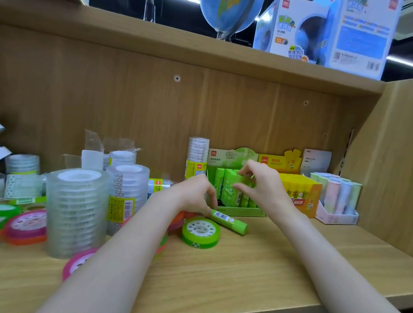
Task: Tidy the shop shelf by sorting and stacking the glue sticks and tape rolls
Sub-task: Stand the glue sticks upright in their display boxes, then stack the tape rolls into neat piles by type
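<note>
Glue-stick sorting under way. Left hand (193, 193) pinches the near end of a loose green glue stick (230, 221) lying flat on the shelf (278, 264); grip narrow, closed on the stick. Just below that grip sits a green tape roll (200, 232). Right hand (261, 186) is at the green display box (235, 210), fingers curled over the upright sticks; whether it holds one, cannot tell. Next move likely: lift the loose stick, stand it upright, slot it into a gap beneath the right grip.

A stationery shop: wooden display shelf (252, 260) stocked with green cardboard retail box of glue sticks (228, 182), stacked clear tape rolls (76, 213), boxed blue globes (291, 29) overhead.
</note>
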### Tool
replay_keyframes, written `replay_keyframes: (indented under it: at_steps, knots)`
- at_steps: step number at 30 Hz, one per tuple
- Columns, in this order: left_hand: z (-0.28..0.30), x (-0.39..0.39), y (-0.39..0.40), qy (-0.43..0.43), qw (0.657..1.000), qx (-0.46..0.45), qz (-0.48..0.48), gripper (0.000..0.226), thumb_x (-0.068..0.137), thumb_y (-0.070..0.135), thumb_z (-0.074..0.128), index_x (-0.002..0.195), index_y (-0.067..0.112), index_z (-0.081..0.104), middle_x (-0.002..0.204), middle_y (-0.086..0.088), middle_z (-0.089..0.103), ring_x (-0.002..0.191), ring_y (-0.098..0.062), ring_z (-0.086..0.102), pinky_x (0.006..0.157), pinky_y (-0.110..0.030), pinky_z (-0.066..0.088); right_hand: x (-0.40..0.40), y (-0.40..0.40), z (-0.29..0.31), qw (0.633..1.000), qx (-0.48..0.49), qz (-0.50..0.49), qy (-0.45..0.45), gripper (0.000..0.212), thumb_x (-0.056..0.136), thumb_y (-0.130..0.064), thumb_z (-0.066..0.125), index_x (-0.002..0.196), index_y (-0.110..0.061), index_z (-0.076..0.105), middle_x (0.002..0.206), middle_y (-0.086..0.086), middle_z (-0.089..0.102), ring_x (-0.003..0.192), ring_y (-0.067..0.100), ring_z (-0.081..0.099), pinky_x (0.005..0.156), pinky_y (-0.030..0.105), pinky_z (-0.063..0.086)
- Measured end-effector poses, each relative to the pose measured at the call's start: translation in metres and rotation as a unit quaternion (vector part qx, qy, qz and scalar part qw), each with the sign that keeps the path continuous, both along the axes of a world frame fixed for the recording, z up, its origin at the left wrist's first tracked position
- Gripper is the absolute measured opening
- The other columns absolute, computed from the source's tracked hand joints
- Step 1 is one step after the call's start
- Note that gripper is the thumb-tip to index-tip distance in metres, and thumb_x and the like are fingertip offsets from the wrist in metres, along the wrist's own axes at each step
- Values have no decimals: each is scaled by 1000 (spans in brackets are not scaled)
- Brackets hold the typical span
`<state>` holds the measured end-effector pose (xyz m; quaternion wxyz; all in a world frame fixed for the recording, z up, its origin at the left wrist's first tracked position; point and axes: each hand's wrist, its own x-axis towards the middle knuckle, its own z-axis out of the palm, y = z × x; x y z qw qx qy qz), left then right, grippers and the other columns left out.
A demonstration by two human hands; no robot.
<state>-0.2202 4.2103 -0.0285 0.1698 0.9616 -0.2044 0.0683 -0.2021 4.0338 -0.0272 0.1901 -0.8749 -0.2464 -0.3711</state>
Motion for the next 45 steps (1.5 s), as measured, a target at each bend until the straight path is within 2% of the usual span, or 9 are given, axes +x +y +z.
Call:
replay_keyframes:
  at_steps: [3,10,12,15,18,21,29,34,45]
  knots:
    - [0,0,0,0,1000,-2,-2,14,79,15,70,91,20,69,110,-5,52,98,-20,59,87,-39,51,6,1,-1,999,-24,-43,7,26,81,-27,68,100,-10,63,111,0,62,117,22,39,94,35,31]
    - [-1,2,1,-5,1000,0,-1,16,78,13,70,93,18,71,91,-1,53,87,-18,57,86,-36,51,-11,-16,-15,998,18,-22,51,39,94,-31,51,132,-23,50,131,2,45,125,18,32,105,38,28]
    - [0,3,1,-7,1000,2,1,16,78,15,70,94,19,71,82,4,50,83,-14,54,85,-33,51,-27,-24,-22,999,51,-1,-1,38,91,-34,56,125,-17,56,119,2,53,114,17,43,97,34,36]
    - [0,2,1,-8,1000,-1,5,15,78,18,72,92,19,70,81,5,53,83,-12,54,77,-27,49,-44,-20,-30,985,-58,59,150,38,83,-34,67,115,-17,56,106,-2,63,96,8,54,82,18,43]
    - [-1,2,3,-9,1000,-6,9,13,77,18,72,90,20,70,74,10,53,80,-10,54,68,-20,44,-41,-17,-33,980,-79,67,170,28,84,-20,67,109,-17,55,102,-3,64,87,5,54,66,4,37]
    - [-2,3,4,-10,1000,-19,16,24,78,19,72,101,19,67,90,7,54,92,-12,54,80,-23,45,-37,-18,-34,977,-91,69,179,22,84,-15,66,104,-16,58,102,-4,63,87,7,55,66,5,39]
    - [0,10,5,-59,995,-48,68,44,86,10,59,129,14,53,120,-5,62,113,-19,55,97,-31,44,-20,-8,18,974,206,93,27,14,80,-12,71,90,-14,61,82,-9,61,77,-1,57,69,7,45]
    - [-2,12,7,-66,993,-61,77,35,85,2,52,116,11,65,118,-6,65,114,-22,55,95,-32,45,9,24,23,991,123,55,2,12,80,-12,71,86,-6,62,81,5,66,73,16,59,71,21,48]
    - [0,11,4,-82,992,-24,91,40,87,5,48,122,19,61,124,-5,61,117,-22,53,96,-30,43,22,33,9,986,-98,-121,61,27,97,-28,43,117,-20,60,130,3,45,124,25,32,99,43,28]
